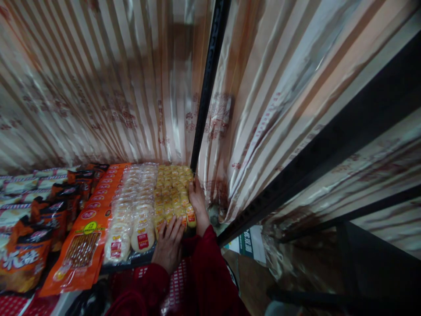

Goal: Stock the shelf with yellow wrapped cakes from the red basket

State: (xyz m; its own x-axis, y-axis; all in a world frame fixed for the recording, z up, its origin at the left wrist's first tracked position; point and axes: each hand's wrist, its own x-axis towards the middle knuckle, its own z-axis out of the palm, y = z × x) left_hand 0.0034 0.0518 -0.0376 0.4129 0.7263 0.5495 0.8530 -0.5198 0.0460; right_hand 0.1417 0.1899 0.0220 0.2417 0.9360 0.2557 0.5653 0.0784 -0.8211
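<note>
Rows of small yellow-wrapped snacks (173, 191) stand at the right end of a shelf of packaged food. My left hand (169, 241) rests at their front edge, its fingers spread and touching the nearest packs. Against their right side lies my right hand (198, 202), fingers stretched toward the back, beside a black upright post. Neither hand is closed round anything. Directly left of the yellow packs are clear-wrapped round white cakes (142, 228) with red labels.
Orange flat packets (83, 241) and black-and-orange bags (24, 259) fill the shelf's left. A black post (208, 87) and a thick dark beam (312, 136) stand before pleated plastic curtains (131, 79). A red perforated basket (176, 285) is below.
</note>
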